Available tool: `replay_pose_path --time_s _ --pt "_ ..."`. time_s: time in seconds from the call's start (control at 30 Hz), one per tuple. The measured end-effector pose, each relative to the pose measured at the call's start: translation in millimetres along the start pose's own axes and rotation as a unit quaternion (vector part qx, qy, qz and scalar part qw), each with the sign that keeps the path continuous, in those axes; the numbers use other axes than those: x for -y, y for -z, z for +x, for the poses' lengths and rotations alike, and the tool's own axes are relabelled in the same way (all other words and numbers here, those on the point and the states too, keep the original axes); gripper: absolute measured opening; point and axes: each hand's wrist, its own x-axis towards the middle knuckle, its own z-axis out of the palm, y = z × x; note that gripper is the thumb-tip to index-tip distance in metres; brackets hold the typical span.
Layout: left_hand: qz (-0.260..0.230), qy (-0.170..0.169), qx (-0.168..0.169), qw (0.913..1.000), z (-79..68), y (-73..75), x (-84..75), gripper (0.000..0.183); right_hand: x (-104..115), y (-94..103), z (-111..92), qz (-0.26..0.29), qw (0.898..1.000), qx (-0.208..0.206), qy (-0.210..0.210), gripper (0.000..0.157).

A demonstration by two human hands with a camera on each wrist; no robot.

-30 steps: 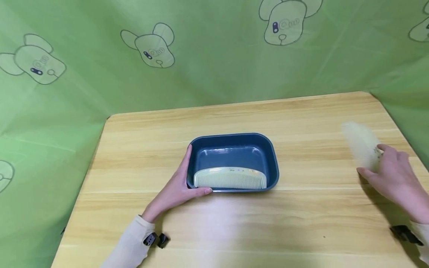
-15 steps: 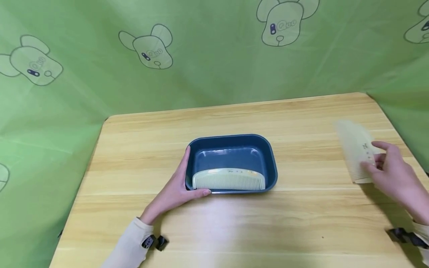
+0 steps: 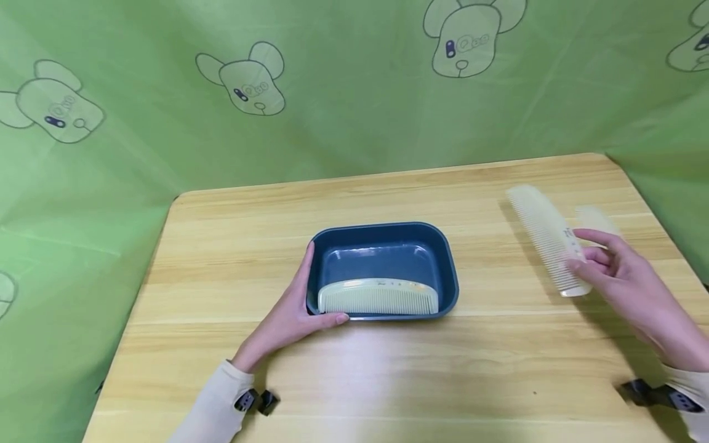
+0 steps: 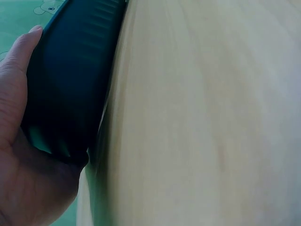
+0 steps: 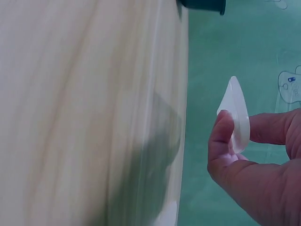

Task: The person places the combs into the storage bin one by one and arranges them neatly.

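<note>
My left hand (image 3: 292, 311) holds a dark blue box (image 3: 382, 261) at its left end, thumb along the front rim. The left wrist view shows the box's dark side (image 4: 70, 75) against that hand's fingers and palm. Inside, along the front wall, lies a pale green comb (image 3: 379, 298) with its teeth toward me. My right hand (image 3: 634, 280) pinches another pale comb (image 3: 545, 240) between thumb and fingers, tilted above the table to the right of the box. The right wrist view catches this held comb (image 5: 239, 115) edge-on.
Beyond the right hand, a further pale comb (image 3: 595, 219) lies on the wooden table (image 3: 388, 381), partly covered by that hand. A green cloth (image 3: 354, 92) with printed animal heads rises behind the table and at both sides.
The right hand has lifted a comb off to the left, uncovering another comb lying behind it. The left hand, the box and the comb inside have stayed put.
</note>
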Motion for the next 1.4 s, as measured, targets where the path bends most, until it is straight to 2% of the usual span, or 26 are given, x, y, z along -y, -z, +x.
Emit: replay_pose_path --time_s 0.03,0.27,0.3,0.6,0.97,1.2,1.4 --pt "0.0 0.001 0.0 1.0 -0.1 0.3 0.5 0.135 1.7 -2.1 0.2 0.006 1.0 0.003 0.002 0.059" --pt "0.021 -0.002 -0.003 0.9998 9.2 -4.5 42.3 0.14 14.4 -15.9 0.1 0.01 1.0 0.013 0.006 0.062" --pt "0.024 -0.003 -0.004 0.9997 9.4 -4.5 43.7 0.14 16.4 -18.1 0.8 0.018 1.0 0.015 0.006 0.063" --pt "0.021 -0.022 -0.007 0.9995 9.8 -5.3 44.4 0.139 34.8 -35.2 2.8 0.012 0.999 0.05 0.009 0.064" --pt "0.022 -0.019 -0.007 0.9996 8.8 -7.2 44.8 0.137 51.0 -60.3 5.3 0.007 0.996 0.083 0.025 0.056" --pt "0.025 -0.021 -0.006 0.9994 8.5 -6.1 42.3 0.138 59.9 -74.7 7.1 0.019 0.993 0.11 0.046 0.049" --pt "0.025 -0.02 -0.012 0.9994 6.9 -4.7 43.2 0.138 71.0 -86.2 10.0 0.036 0.989 0.135 0.043 0.047"
